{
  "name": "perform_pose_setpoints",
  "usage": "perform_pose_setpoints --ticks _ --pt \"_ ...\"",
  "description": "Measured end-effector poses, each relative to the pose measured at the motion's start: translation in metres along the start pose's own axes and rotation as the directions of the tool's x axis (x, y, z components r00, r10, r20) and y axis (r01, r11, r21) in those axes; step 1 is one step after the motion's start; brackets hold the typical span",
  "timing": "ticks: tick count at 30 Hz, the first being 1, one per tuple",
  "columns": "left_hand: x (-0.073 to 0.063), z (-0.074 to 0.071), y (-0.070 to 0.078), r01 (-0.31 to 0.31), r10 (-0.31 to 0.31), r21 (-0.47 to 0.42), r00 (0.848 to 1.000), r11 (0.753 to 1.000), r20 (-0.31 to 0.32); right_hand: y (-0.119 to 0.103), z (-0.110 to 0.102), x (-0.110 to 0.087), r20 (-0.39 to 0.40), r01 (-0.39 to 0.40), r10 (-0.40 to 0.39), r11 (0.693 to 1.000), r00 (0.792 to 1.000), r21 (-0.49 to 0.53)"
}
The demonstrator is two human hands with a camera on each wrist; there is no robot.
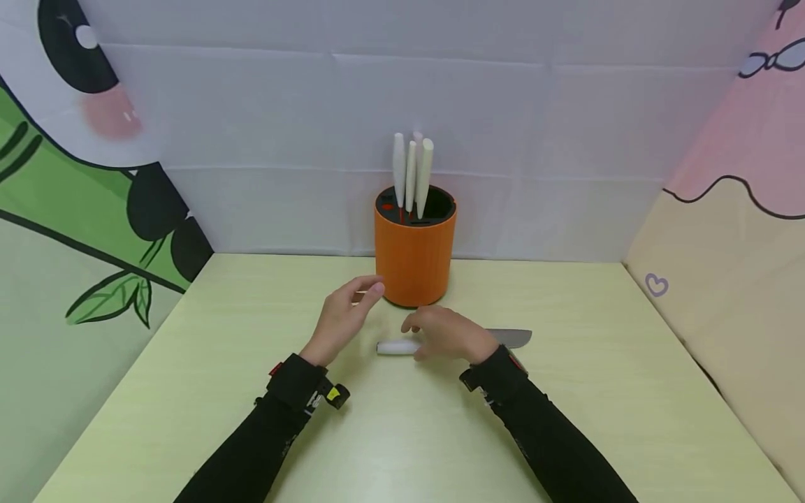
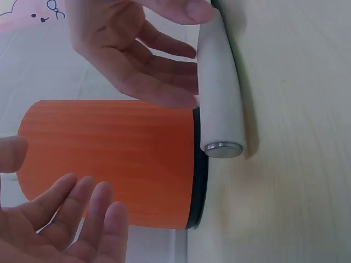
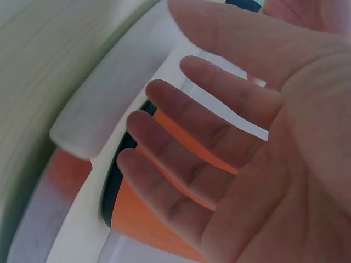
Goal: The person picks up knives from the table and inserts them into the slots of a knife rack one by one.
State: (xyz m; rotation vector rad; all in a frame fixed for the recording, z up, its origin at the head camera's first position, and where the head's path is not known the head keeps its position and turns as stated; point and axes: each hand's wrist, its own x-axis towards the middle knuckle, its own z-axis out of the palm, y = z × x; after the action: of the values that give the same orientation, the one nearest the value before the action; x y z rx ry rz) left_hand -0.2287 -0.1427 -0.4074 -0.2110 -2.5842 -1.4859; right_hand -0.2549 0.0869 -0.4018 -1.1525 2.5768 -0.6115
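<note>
A knife with a white handle [image 1: 396,347] and a grey blade [image 1: 512,338] lies flat on the table, blade toward the right. Over it hovers my right hand [image 1: 449,334], its loosely bent fingers beside the handle and the thumb on the near side. The right wrist view shows the fingers [image 3: 181,123] spread and not wrapped around the handle [image 3: 115,87]. My left hand [image 1: 342,318] is held in the air just left of the orange knife block [image 1: 415,258]. Its fingers [image 2: 90,213] are relaxed, with nothing between them and the thumb.
Several white-handled knives [image 1: 411,175] stand upright in the block's black top, near the back edge of the pale wooden table [image 1: 251,307]. Behind the table hangs a creased pale backdrop [image 1: 270,119], with printed cartoon panels [image 1: 717,244] at both sides.
</note>
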Motion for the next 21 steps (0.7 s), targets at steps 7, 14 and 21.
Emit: perform_pose_setpoints --ticks 7,14,21 --pt "0.002 -0.003 -0.004 0.031 -0.031 -0.028 0.999 0.999 -0.013 0.0 0.011 0.01 0.012 -0.062 0.063 0.996 0.998 -0.071" --pt "0.002 -0.007 -0.002 0.036 -0.036 -0.039 0.999 0.999 -0.013 0.004 0.016 0.01 -0.015 -0.045 0.044 0.993 0.999 -0.111" --pt "0.002 -0.01 0.002 0.028 -0.029 -0.049 0.999 0.998 -0.025 0.008 0.017 0.01 -0.019 0.023 -0.028 0.979 0.999 -0.201"
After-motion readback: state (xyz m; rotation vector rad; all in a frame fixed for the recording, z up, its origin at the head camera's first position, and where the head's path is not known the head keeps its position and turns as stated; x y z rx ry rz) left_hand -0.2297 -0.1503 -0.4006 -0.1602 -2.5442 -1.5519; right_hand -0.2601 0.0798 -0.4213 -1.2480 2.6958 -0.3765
